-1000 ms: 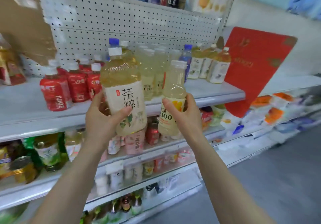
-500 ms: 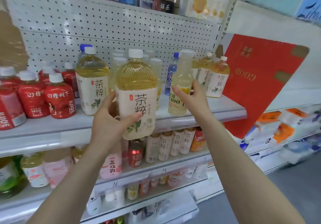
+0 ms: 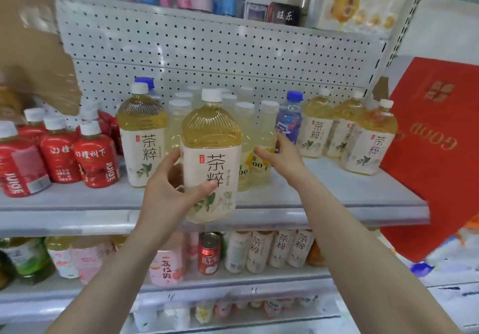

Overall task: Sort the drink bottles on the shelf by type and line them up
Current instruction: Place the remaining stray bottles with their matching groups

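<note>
Left hand (image 3: 169,191) grips tea bottle (image 3: 211,139); right hand (image 3: 283,156) pinches pale bottle (image 3: 265,129).

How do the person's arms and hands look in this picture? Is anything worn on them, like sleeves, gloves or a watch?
Both arms are bare as far as the frame shows: no sleeve covers the left forearm or the right forearm. The left hand and the right hand wear no gloves. No watch, bracelet or ring is visible on either.
</note>
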Action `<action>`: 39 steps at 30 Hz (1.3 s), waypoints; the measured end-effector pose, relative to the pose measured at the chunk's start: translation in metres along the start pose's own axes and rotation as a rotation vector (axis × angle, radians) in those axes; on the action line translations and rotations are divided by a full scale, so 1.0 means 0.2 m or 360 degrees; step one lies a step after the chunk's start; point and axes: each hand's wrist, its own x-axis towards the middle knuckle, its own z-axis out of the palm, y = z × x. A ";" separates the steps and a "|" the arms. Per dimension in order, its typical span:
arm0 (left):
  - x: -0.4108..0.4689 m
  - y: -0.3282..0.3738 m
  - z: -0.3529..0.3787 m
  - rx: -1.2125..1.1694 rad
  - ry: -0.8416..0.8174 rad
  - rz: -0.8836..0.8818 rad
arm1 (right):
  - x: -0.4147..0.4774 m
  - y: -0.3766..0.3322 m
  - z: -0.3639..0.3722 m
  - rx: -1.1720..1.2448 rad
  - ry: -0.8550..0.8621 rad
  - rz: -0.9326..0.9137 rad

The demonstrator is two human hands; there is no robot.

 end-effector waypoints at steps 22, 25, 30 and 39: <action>0.15 0.23 1.16 0.0061 -0.0246 0.0200 | -0.07 0.19 -0.85 0.0613 -0.0176 -0.0365; 0.31 0.24 1.25 0.0337 -0.0106 0.0310 | -0.02 0.26 -0.93 0.0562 0.0020 -0.0360; 0.59 0.13 1.41 0.0714 0.0204 0.0192 | 0.07 0.41 -0.96 0.0403 0.0222 -0.0359; 0.80 -0.05 1.47 0.0435 0.0321 -0.0114 | 0.19 0.45 -0.90 0.0181 0.0310 -0.0396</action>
